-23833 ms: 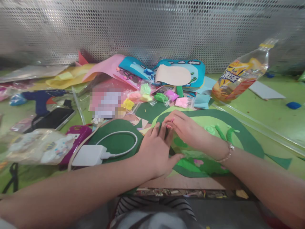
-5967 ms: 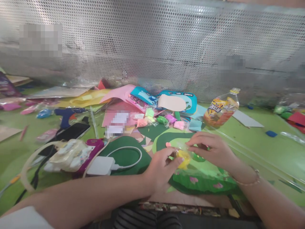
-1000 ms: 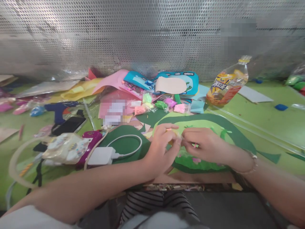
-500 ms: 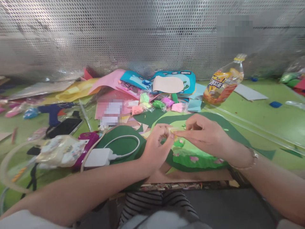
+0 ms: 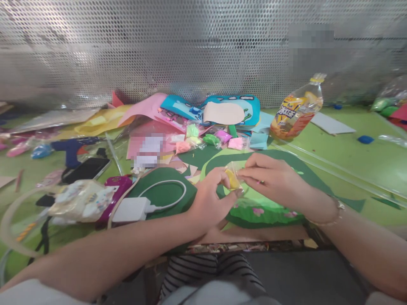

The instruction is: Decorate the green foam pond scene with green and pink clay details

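Observation:
Between my two hands is a small clear bag of yellow clay (image 5: 233, 179). My left hand (image 5: 213, 197) pinches it from the left, thumb below and fingers above. My right hand (image 5: 275, 180) has its fingers bent together at the bag's right edge; a small bit of pink and green shows by its fingers. Beneath both hands lies a green paper picture (image 5: 270, 214) with a dark green border, a wavy green strip and pink flower shapes. Part of it is hidden by my hands.
Several bagged clay lumps (image 5: 211, 140) lie behind the picture. A tilted drink bottle (image 5: 294, 112) stands at the back right. To the left are a white charger (image 5: 130, 209) with a cable, a phone (image 5: 87, 170) and a blue glue gun (image 5: 71, 148). A perforated metal panel (image 5: 190, 51) rises behind.
The bag of yellow clay, mostly hidden before, now shows plainly between my hands. My left thumb has moved lower and away from the fingers; the right fingers have shifted slightly.

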Demonstrator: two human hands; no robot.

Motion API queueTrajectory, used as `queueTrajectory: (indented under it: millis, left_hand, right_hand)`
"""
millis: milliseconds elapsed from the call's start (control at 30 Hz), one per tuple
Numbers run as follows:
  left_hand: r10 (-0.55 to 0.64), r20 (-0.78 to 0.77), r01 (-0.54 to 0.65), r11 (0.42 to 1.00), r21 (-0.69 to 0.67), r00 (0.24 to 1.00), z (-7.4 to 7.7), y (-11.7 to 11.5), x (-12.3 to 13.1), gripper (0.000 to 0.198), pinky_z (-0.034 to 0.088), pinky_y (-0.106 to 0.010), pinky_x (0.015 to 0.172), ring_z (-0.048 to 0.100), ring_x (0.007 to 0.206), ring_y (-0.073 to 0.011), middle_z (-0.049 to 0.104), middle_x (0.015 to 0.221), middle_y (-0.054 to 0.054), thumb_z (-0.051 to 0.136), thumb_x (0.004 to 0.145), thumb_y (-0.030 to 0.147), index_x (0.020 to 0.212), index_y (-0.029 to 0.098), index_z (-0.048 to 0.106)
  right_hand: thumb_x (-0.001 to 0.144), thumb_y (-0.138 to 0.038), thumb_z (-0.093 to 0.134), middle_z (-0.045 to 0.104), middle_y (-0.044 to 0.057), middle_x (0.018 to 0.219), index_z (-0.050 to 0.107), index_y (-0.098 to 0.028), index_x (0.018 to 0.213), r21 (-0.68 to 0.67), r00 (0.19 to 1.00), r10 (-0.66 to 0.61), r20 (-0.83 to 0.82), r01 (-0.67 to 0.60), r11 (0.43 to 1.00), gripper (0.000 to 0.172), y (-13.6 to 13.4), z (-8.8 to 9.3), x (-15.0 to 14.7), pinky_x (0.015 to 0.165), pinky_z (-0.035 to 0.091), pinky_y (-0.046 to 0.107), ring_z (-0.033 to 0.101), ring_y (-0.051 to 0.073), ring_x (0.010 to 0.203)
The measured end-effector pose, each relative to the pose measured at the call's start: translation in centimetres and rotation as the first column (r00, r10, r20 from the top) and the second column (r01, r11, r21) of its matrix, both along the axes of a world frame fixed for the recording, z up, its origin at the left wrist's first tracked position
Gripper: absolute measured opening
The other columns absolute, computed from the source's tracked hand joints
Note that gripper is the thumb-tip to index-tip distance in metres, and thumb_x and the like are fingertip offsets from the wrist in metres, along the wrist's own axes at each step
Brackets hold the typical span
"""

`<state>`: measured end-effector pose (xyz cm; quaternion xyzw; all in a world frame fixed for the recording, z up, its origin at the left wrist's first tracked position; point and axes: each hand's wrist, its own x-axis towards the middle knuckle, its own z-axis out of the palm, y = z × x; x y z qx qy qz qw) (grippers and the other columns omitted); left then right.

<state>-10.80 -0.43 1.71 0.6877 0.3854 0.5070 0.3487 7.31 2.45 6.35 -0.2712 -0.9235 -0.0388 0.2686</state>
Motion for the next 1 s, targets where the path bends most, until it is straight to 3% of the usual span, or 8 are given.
queueTrajectory:
  millis: [200,467,667,833,1000]
  left_hand:
    - [-0.002,-0.037,0.002,1.000,0.002,0.999,-0.02,0.08,-0.07,0.020,0.037,-0.026,0.069,0.047,0.074,-0.0123,0.048,0.077,0.001,0.057,0.078,0.018,0.071,0.020,0.038]
    - [0.003,-0.021,-0.004,0.998,-0.066,1.000,-0.12,0.01,-0.06,0.022,0.037,-0.026,0.068,0.045,0.072,-0.0114,0.044,0.075,0.002,0.058,0.078,0.021,0.071,0.020,0.037]
    - [-0.041,-0.057,0.041,0.999,-0.005,0.998,-0.34,-0.02,-0.08,0.020,0.036,-0.026,0.068,0.044,0.072,-0.0116,0.044,0.076,0.002,0.055,0.079,0.016,0.072,0.020,0.036]
    - [-0.075,-0.127,0.081,0.996,0.046,0.989,-0.33,-0.35,-0.09,0.026,0.033,-0.024,0.065,0.039,0.068,-0.0106,0.041,0.073,0.004,0.057,0.077,0.016,0.072,0.020,0.032]
    - [-0.056,-0.151,0.054,0.998,-0.022,0.987,0.01,-0.52,0.04,0.029,0.030,-0.023,0.060,0.036,0.062,-0.0099,0.037,0.067,0.005,0.059,0.075,0.017,0.069,0.020,0.031]
  right_hand:
    - [0.086,-0.017,0.049,0.056,0.004,0.077,0.063,-0.016,0.075,0.030,1.000,-0.018,-0.001,0.018,0.999,0.019,0.05,0.04,0.02,0.060,0.043,0.024,0.051,0.011,0.065]
    - [0.085,-0.015,0.050,0.056,0.004,0.079,0.064,-0.016,0.084,-0.008,0.997,0.008,-0.074,-0.009,1.000,0.014,0.61,-0.05,0.07,0.064,0.043,0.023,0.053,0.011,0.069]
    - [0.084,-0.014,0.044,0.055,0.005,0.082,0.060,-0.016,0.083,0.010,0.997,-0.001,0.078,0.001,1.000,0.016,0.32,0.21,0.26,0.057,0.037,0.023,0.049,0.011,0.066]
    - [0.084,-0.015,0.040,0.054,0.004,0.080,0.058,-0.017,0.081,0.061,0.974,0.048,0.222,-0.063,0.996,0.018,0.19,0.38,0.23,0.053,0.031,0.024,0.043,0.011,0.060]
    - [0.086,-0.017,0.038,0.051,0.003,0.076,0.054,-0.017,0.078,0.075,0.956,0.066,0.285,-0.091,0.993,0.018,0.38,0.19,0.15,0.053,0.028,0.024,0.040,0.011,0.060]
